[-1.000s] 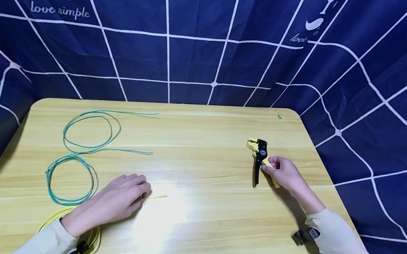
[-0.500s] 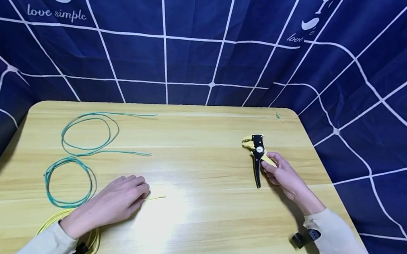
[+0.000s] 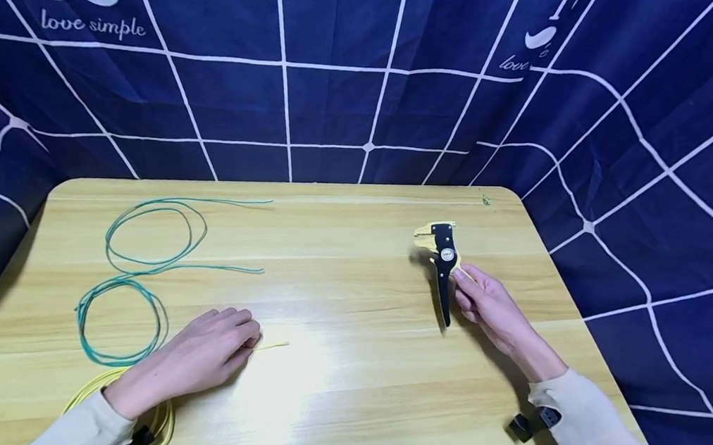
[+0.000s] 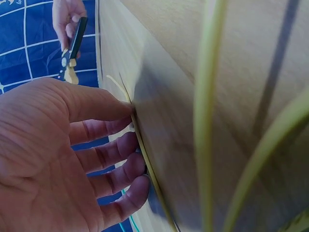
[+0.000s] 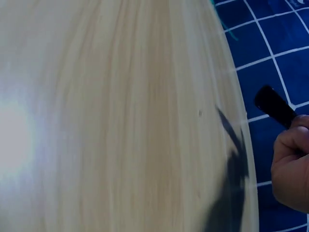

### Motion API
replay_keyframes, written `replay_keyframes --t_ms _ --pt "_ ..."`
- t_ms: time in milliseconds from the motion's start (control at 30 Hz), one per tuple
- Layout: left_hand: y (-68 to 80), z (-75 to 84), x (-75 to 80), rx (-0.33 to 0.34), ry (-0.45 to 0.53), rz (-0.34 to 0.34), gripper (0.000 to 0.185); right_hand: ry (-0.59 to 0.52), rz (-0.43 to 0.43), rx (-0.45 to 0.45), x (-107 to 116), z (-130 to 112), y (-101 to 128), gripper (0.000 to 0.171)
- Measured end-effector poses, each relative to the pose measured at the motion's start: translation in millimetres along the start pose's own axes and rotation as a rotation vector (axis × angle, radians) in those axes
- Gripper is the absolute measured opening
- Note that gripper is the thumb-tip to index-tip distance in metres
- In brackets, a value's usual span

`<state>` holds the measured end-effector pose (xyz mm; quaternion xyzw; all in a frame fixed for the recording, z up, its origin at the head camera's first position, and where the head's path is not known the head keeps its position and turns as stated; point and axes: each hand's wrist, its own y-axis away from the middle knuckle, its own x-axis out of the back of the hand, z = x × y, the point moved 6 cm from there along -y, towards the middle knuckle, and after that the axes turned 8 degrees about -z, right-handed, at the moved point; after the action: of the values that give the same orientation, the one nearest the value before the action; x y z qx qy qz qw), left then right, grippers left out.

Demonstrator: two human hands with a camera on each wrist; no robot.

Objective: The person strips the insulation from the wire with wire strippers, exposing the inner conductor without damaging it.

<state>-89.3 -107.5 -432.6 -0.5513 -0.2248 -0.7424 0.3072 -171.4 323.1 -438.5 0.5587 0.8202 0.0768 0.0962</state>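
Observation:
My left hand (image 3: 249,338) lies palm down on the wooden table (image 3: 342,391), thumb and forefinger pinching a thin yellow wire (image 3: 272,346) whose short end pokes out to the right. The left wrist view shows the same fingers (image 4: 113,152) against the yellow wire (image 4: 145,159) on the tabletop. My right hand (image 3: 460,288) grips a black and yellow wire stripper (image 3: 441,258) by its handles, jaws pointing away, held just above the table with its shadow beneath. The right wrist view shows only the black handle tip (image 5: 275,106) and curled fingers (image 5: 289,164).
A green wire (image 3: 136,267) lies in two loops at the left of the table. A yellow wire coil (image 3: 158,417) sits under my left forearm at the near edge. Dark blue cloth with a white grid (image 3: 369,75) hangs round the table.
My right hand has picked the wire stripper up off the table and carried it slightly left and away. The left hand has stayed on the yellow wire.

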Motion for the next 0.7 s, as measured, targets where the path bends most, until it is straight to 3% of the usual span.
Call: replay_keyframes --t_ms 133,300,533,700 --pt "0.1 -0.8 0.0 0.005 -0.003 0.001 0.034 -0.119 -0.064 0.08 -7.3 -6.0 -1.9 0.02" --pt "0.0 -1.0 -0.1 0.001 -0.009 0.005 0.033 -0.212 -0.095 0.112 -10.5 -9.4 -3.0 0.016" --pt "0.3 -1.9 1.3 0.0 -0.011 0.017 0.034 -0.374 -0.332 0.191 -30.2 -15.5 -6.4 0.042" --pt "1.2 -0.2 0.1 -0.007 -0.004 0.019 0.034 -0.454 -0.349 0.192 -41.0 -15.1 -6.5 0.048"
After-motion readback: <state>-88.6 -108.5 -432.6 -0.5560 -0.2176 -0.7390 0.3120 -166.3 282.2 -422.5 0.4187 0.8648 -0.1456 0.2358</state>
